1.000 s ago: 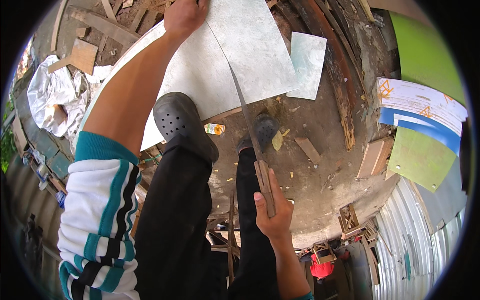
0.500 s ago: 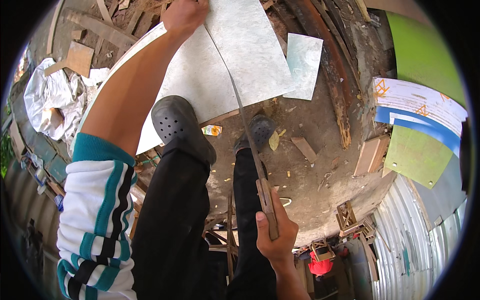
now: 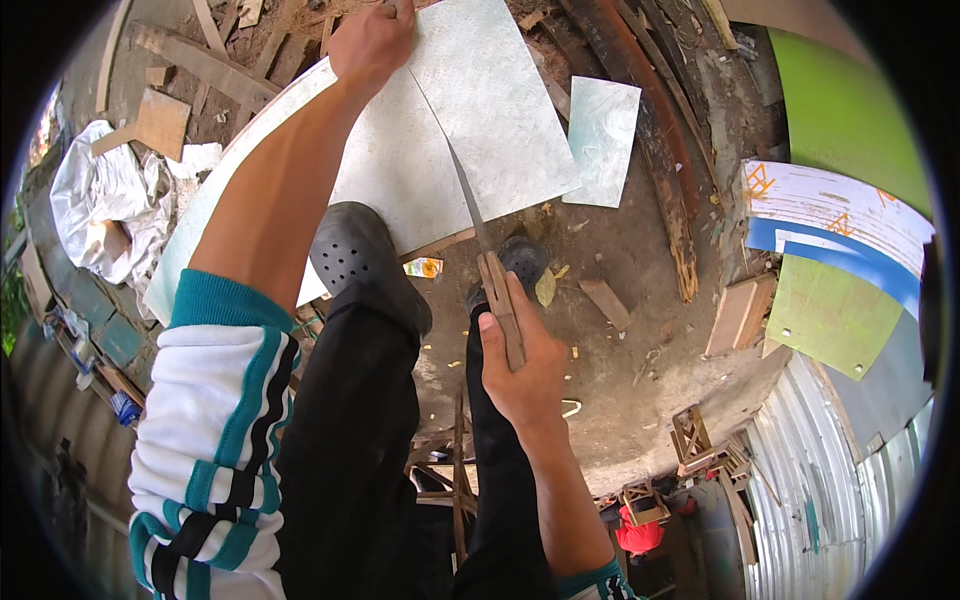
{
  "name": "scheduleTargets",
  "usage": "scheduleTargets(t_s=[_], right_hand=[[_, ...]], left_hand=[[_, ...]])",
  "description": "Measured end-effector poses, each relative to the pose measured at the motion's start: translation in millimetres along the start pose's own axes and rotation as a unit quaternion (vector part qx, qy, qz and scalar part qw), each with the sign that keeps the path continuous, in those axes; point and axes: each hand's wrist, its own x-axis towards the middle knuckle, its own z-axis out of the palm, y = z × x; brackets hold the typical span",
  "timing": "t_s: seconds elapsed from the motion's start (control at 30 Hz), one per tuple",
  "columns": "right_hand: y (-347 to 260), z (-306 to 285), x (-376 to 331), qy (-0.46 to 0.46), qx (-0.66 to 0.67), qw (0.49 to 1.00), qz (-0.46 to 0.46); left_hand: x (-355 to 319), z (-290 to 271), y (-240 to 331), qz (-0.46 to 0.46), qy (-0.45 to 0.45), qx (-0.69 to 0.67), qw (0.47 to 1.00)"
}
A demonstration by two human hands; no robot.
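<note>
One tapering grey-metal saw (wooden handle clamped in the right hand) juts ahead into flat mottled-white sheeting. The left hand curls, grip unclear.

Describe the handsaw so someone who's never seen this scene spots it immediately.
Find the large whitish sheet at the top middle of the picture. Follow the thin dark line down it to the handsaw, whose wooden handle sits in the right hand. Unlike the loose wooden block lying to its right, it has a long, tapering blade.
</note>
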Motion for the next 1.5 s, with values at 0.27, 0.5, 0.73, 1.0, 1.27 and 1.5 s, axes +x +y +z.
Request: scheduleTargets(t_s=[0.27,0.5,0.73,1.0,1.27,1.5], right_hand=[[-33.1,-54.9,-79.4,-0.029,0.0,0.998,0.053],[-6.2,6.5,10.7,-0.022,0.001,0.998,0.05],[-10.6,-52.5,-84.0,-0.023,-0.005,0.999,0.032],[1.9,9.9,25.3,-0.02,0.017,0.999,0.028],[19.2,-24.9,-46.2,-0.009,0.023,1.0,0.008],[31.1,6.1,20.5,0.022,0.06,0.998,-0.022]], left_hand=[[5.2,7.2,-12.0,0.022,0.029,0.032,0.999],[-0.5,11.0,-6.6,0.084,0.09,-0.049,0.991],[3.3,5.5,-8.3,-0.025,-0.006,0.016,1.0],[0.6,13.0,-11.4,0.063,0.07,-0.031,0.995],[-2.0,11.1,-9.4,0.001,0.06,0.021,0.998],[0.1,10.4,-10.7,0.005,0.04,0.019,0.999]])
